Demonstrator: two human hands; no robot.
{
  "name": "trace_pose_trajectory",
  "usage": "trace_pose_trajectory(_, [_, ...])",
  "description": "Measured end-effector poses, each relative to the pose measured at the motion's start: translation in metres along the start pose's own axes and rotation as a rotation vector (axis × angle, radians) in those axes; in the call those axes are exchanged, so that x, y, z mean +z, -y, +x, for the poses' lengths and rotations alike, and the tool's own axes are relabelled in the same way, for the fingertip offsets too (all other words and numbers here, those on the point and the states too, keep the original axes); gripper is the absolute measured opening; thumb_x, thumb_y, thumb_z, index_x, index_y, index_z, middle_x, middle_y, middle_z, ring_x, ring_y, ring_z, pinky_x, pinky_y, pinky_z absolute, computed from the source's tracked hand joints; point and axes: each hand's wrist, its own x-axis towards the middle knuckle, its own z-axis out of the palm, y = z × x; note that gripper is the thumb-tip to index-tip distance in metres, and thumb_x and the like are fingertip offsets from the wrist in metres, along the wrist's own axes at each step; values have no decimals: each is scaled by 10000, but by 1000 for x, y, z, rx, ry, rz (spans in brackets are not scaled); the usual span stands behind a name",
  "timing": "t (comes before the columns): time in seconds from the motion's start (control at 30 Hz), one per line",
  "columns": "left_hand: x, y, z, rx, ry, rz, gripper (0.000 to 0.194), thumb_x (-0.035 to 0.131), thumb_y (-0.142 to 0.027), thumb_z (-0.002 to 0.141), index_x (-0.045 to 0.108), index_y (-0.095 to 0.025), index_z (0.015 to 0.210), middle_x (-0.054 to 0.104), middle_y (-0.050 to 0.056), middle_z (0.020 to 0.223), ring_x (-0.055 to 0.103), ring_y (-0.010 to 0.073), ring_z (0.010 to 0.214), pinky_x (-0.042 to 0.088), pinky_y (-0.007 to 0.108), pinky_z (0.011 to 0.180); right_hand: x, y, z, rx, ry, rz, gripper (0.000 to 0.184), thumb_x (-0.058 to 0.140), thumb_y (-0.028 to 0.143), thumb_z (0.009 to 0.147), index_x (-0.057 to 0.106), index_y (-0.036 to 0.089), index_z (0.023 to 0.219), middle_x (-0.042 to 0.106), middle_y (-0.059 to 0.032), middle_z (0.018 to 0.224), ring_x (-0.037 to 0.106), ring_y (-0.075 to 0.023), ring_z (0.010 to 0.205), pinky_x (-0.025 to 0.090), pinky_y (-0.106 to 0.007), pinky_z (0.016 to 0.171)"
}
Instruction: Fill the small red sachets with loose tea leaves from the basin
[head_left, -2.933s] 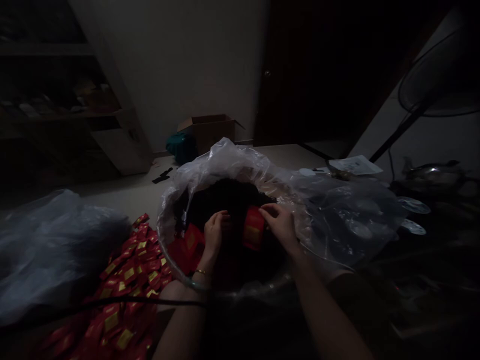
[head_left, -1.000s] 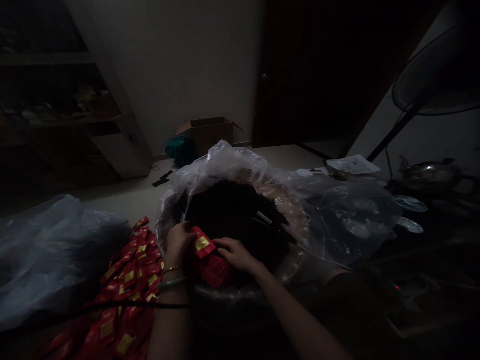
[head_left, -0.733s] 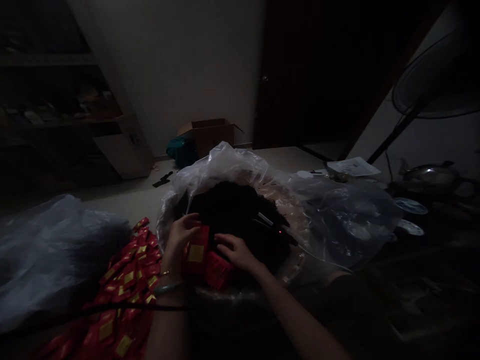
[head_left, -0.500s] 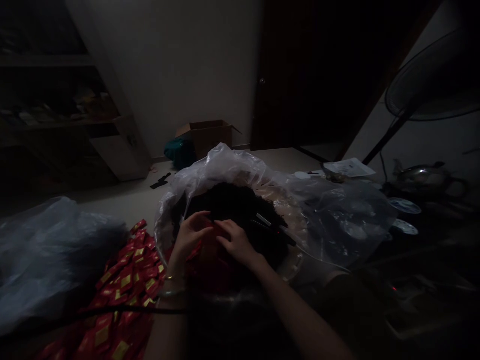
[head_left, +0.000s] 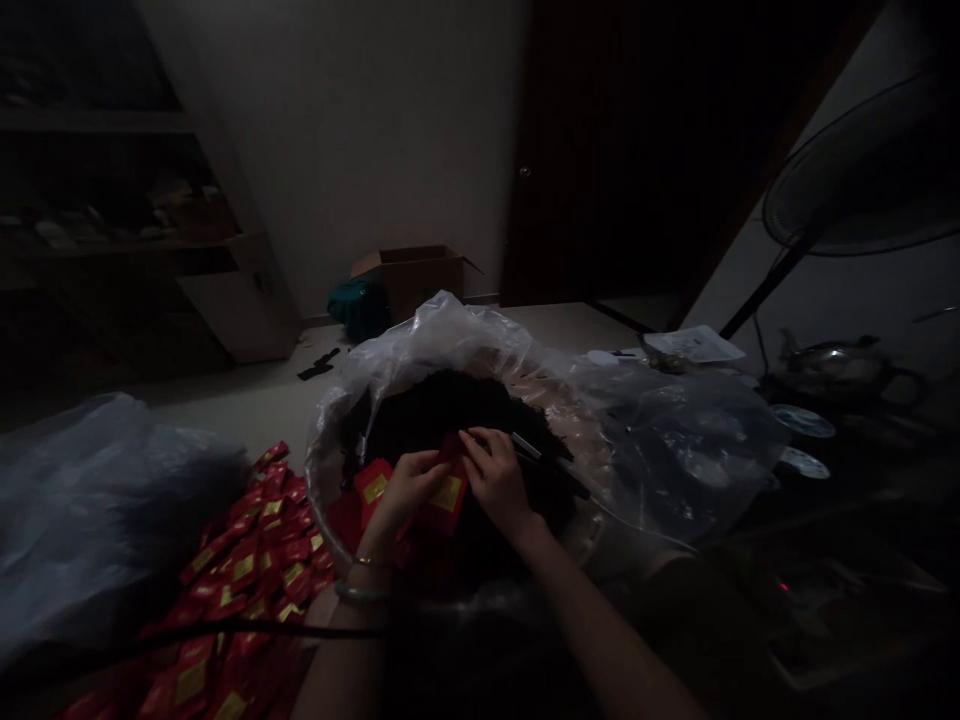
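Note:
My left hand [head_left: 411, 484] and my right hand [head_left: 495, 476] pinch the upper edge of a small red packet [head_left: 445, 496] with a yellow label. Both are over a wide round container lined with clear plastic [head_left: 322, 500]. Inside it lies a heap of dark, leafy material [head_left: 457, 395], perhaps tea leaves; the dim light hides its detail. Another red packet [head_left: 373, 482] lies beside my left hand, partly behind it. To the right of my right hand, a slim tool with a silver and black handle [head_left: 527, 444] rests on the heap.
Many red packets [head_left: 247, 570] are piled at the left, next to a large clear plastic bag [head_left: 97, 500]. A cardboard box [head_left: 421, 275] and a teal bag [head_left: 358, 308] stand by the wall. On the right are a metal teapot [head_left: 832, 365] and a standing fan [head_left: 855, 180].
My hands have shifted slightly right, and the right hand has risen a little. The red packet between them now shows its yellow label, and another labelled packet has come into sight beside the left hand.

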Motion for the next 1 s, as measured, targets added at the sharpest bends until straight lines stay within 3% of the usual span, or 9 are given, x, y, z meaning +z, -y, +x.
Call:
trace_pose_trajectory(0.13, [4, -2, 0, 26, 31, 51, 373, 642, -394, 669, 720, -100, 885, 705, 40, 769, 604, 174, 693, 457, 250, 636, -4, 2, 0, -23, -13, -49, 252, 496, 225, 886, 668, 207, 1070, 601, -104, 960, 499, -240, 927, 451, -415, 836])
trace_pose_trajectory(0.23, [6, 0, -1, 85, 51, 175, 310, 598, -337, 719, 714, -110, 896, 717, 47, 803, 622, 189, 748, 475, 256, 659, -10, 1, 5, 11, 65, -28, 125, 561, 245, 852, 674, 203, 820, 592, -70, 788, 506, -225, 843, 452, -372, 767])
trace_pose_trajectory(0.33, [8, 4, 0, 194, 7, 320, 302, 563, -265, 769, 685, -158, 1024, 723, 54, 957, 639, 189, 844, 486, 255, 716, -15, -3, 11, 81, 153, 24, 138, 590, 214, 808, 600, 201, 670, 569, -42, 704, 519, -191, 746, 448, -319, 707])
trace_pose_trajectory(0.43, [7, 8, 1, 218, -82, 567, 367, 581, -237, 791, 632, -206, 1153, 720, 65, 1015, 658, 191, 849, 476, 262, 734, -18, -8, 12, 237, 159, 68, 102, 591, 235, 783, 592, 201, 687, 595, -32, 707, 538, -175, 694, 440, -300, 683])
trace_pose_trajectory(0.53, [4, 9, 2, 200, -112, 772, 256, 585, -252, 815, 688, -219, 1047, 736, 64, 944, 667, 193, 799, 458, 263, 721, -21, -10, 9, 406, 189, 237, 120, 569, 300, 789, 633, 200, 771, 657, -36, 735, 584, -186, 698, 452, -302, 673])
trace_pose_trajectory(0.63, [2, 11, 2, 200, -63, 805, 194, 571, -287, 838, 715, -224, 953, 740, 53, 884, 661, 178, 751, 451, 246, 693, -23, -12, 6, 511, 326, 486, 211, 617, 352, 744, 680, 177, 845, 704, -46, 818, 629, -207, 750, 480, -315, 692])
trace_pose_trajectory(0.73, [4, 12, 2, 267, -48, 845, 271, 617, -310, 811, 676, -237, 1066, 726, 54, 950, 649, 184, 804, 456, 261, 732, -23, -16, 3, 561, 371, 577, 247, 658, 360, 694, 697, 152, 820, 712, -44, 797, 639, -219, 760, 493, -336, 722])
trace_pose_trajectory(0.87, [9, 13, 4, 481, -146, 1092, 618, 750, -354, 685, 550, -260, 1262, 677, 78, 1075, 565, 260, 1005, 409, 382, 882, -19, -19, 1, 565, 208, 545, 203, 607, 317, 716, 669, 156, 824, 697, -42, 783, 628, -200, 734, 495, -328, 703])
trace_pose_trajectory(1.0, [7, 18, 5, 543, -162, 1232, 566, 715, -339, 721, 551, -272, 1259, 667, 66, 1035, 537, 238, 939, 419, 347, 812, -24, -16, 0, 594, 276, 669, 273, 662, 355, 691, 685, 157, 878, 709, -50, 843, 644, -205, 788, 497, -336, 751])
